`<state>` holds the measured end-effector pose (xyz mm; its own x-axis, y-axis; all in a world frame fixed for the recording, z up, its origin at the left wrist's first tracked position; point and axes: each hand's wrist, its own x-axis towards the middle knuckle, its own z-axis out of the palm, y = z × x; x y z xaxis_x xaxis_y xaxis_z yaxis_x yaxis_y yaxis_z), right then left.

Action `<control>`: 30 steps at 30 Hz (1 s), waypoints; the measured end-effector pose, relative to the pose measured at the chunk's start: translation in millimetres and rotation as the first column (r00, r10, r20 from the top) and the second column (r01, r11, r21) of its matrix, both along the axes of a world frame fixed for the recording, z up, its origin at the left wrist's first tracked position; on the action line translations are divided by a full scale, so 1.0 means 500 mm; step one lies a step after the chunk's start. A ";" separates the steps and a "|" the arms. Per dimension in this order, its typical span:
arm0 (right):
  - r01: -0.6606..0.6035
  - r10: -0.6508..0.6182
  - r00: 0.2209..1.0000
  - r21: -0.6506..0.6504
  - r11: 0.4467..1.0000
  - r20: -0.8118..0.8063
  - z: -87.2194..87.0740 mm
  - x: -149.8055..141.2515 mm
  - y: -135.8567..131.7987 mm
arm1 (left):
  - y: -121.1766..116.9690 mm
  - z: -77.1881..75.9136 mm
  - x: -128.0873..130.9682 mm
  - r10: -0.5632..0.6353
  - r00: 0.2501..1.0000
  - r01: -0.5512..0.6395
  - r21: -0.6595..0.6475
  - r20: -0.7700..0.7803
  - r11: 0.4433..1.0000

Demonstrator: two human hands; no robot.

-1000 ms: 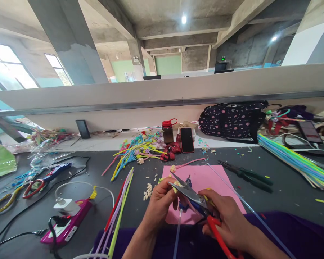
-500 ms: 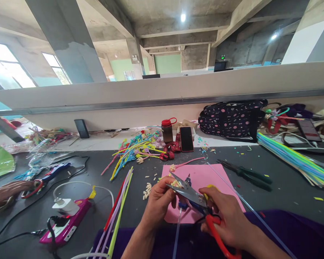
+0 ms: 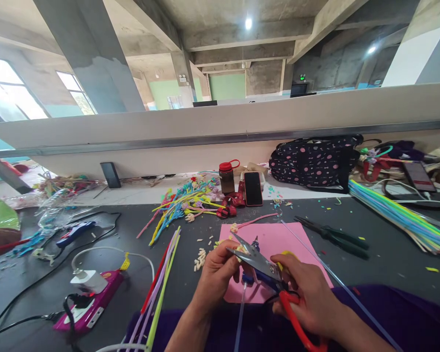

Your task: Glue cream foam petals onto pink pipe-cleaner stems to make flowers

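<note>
In the head view, my right hand [image 3: 311, 293] grips a pair of scissors [image 3: 258, 264] with red handles, its blades parted and pointing left. Pinched in my left hand [image 3: 218, 274] is a small pale yellow fuzzy piece [image 3: 241, 250], partly hidden by the fingers and blades; a pink stem seems to hang below it. The blades lie around the piece; whether they touch it I cannot tell. Under my hands a blue glue gun [image 3: 247, 278] with a clear glue stick lies on a pink sheet [image 3: 289, 239]. Small pale yellow cut bits [image 3: 200, 259] are scattered beside my left hand.
Dark pliers [image 3: 333, 237] lie to the right, near a bundle of coloured pipe cleaners [image 3: 399, 215]. A pink power strip [image 3: 95, 303] with cables sits left. Behind are a phone [image 3: 253, 189], a red-capped bottle [image 3: 226, 178] and a patterned bag [image 3: 315, 164]. Another person's hand [image 3: 0, 237] shows at far left.
The other person's hand with red-handled scissors has moved back toward the left edge. In my left hand the yellow piece shows less between the blades; my hands have hardly moved.
</note>
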<state>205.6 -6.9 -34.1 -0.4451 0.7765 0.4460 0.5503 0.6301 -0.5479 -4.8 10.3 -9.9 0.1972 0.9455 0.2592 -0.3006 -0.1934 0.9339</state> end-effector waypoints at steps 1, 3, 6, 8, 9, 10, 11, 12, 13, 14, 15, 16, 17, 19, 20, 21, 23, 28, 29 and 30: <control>-0.006 0.006 1.000 0.004 1.000 0.000 -0.001 0.000 0.000 | 0.000 -0.001 0.000 -0.004 1.000 0.004 -0.003 0.002 1.000; -0.016 0.016 1.000 0.016 1.000 0.003 -0.003 0.000 0.001 | 0.001 -0.004 -0.002 -0.005 1.000 0.005 -0.013 -0.003 1.000; -0.012 0.012 1.000 0.016 1.000 0.019 -0.004 0.000 0.000 | 0.001 -0.005 -0.003 0.002 1.000 -0.003 -0.025 -0.021 1.000; -0.013 0.013 1.000 0.017 1.000 0.023 -0.004 0.000 -0.001 | 0.000 -0.004 -0.003 0.010 0.999 -0.011 -0.028 -0.035 1.000; -0.018 0.018 1.000 0.023 1.000 0.021 -0.004 0.000 -0.001 | 0.000 -0.003 -0.003 0.014 0.999 -0.016 -0.031 -0.041 0.999; -0.022 0.021 1.000 0.028 0.999 0.019 -0.004 0.000 -0.001 | 0.000 -0.002 -0.002 0.018 0.999 -0.020 -0.037 -0.048 0.999; -0.024 0.023 1.000 0.033 0.999 0.019 -0.004 0.000 -0.001 | 0.000 -0.001 -0.002 0.019 0.998 -0.022 -0.043 -0.053 0.999; -0.026 0.025 0.999 0.038 0.999 0.020 -0.005 0.000 -0.001 | 0.000 0.000 -0.001 0.020 0.998 -0.023 -0.048 -0.054 0.999; -0.027 0.027 0.999 0.041 0.999 0.023 -0.005 0.000 -0.001 | 0.000 0.001 -0.001 0.019 0.998 -0.022 -0.051 -0.055 0.998; -0.027 0.026 0.999 0.044 0.999 0.027 -0.006 0.001 -0.001 | 0.000 0.002 -0.001 0.017 0.998 -0.020 -0.049 -0.053 0.999; -0.027 0.025 0.999 0.046 0.999 0.031 -0.007 0.001 -0.001 | -0.001 0.003 0.000 0.014 0.999 -0.016 -0.046 -0.050 0.999; -0.026 0.025 0.999 0.048 0.999 0.033 -0.007 0.002 -0.002 | -0.001 0.003 0.000 0.010 0.999 -0.012 -0.040 -0.046 0.999; -0.026 0.024 0.999 0.048 0.998 0.034 -0.008 0.002 -0.003 | -0.001 0.003 0.000 0.007 0.999 -0.008 -0.037 -0.043 0.999; -0.022 0.020 0.999 0.047 0.999 0.032 -0.009 0.003 -0.005 | -0.002 0.003 0.000 0.002 0.999 -0.004 -0.037 -0.040 0.999; -0.017 0.016 0.999 0.047 0.999 0.032 -0.010 0.003 -0.006 | -0.002 0.002 0.000 0.002 0.999 -0.004 -0.040 -0.040 0.999; -0.012 0.011 1.000 0.046 0.999 0.029 -0.010 0.003 -0.006 | -0.002 0.001 0.000 0.003 0.999 -0.005 -0.045 -0.043 0.999; -0.005 0.004 1.000 0.049 0.999 0.024 -0.011 0.003 -0.005 | -0.002 -0.001 -0.001 0.012 0.999 -0.014 -0.054 -0.048 0.998; -0.018 0.018 1.000 0.068 0.997 -0.007 -0.013 0.005 -0.003 | -0.001 -0.004 -0.001 0.022 0.998 -0.025 -0.056 -0.058 0.998; -0.022 0.023 1.000 0.070 0.997 -0.015 -0.013 0.005 -0.002 | -0.001 -0.004 -0.001 0.018 0.998 -0.021 -0.046 -0.063 0.999; -0.027 0.029 0.999 0.075 0.997 -0.020 -0.015 0.006 -0.002 | -0.001 -0.004 -0.001 0.014 0.998 -0.017 -0.034 -0.068 0.999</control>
<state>208.6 -7.8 -41.4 -0.4563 0.7282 0.5114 0.5206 0.6846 -0.5102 -5.5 9.9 -11.7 0.1986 0.9566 0.2131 -0.2332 -0.1651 0.9583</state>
